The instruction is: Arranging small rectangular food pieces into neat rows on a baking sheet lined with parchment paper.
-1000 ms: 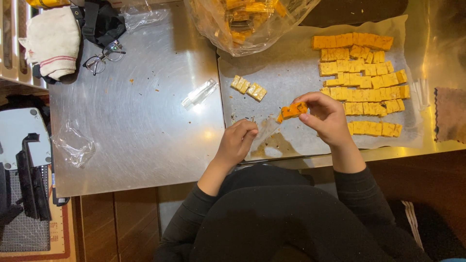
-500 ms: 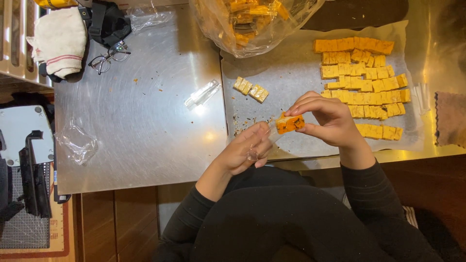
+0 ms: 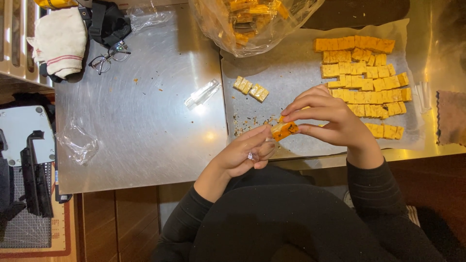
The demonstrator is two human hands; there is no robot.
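Orange bar piece (image 3: 285,130) is pinched between both hands just above the near edge of the parchment sheet (image 3: 291,77), over its lower-left part. Long axis runs roughly left-right, tilted slightly: right end higher, left end lower. Dark specks are seen on its face.

Right hand (image 3: 330,119): fingers curled narrow, the piece's right end held between thumb and fingertips. Left hand (image 3: 242,154): closed on the left end, with a bit of clear wrapper (image 3: 259,150) seen at the fingers; whether the wrapper is already around the piece cannot be told.

Relative to the parchment sheet:
- cut orange pieces (image 3: 366,80) are laid in rows on its right half
- two pale wrapped pieces (image 3: 251,88) lie near its left edge
- crumbs (image 3: 242,123) are scattered at its lower left
- clear plastic bag of pieces (image 3: 250,22) overlaps its top-left corner
- clear wrapper sheet (image 3: 202,93) lies just left of it on the steel table (image 3: 141,136)
- eyeglasses (image 3: 109,56) and folded cloth (image 3: 58,41) sit well to the left
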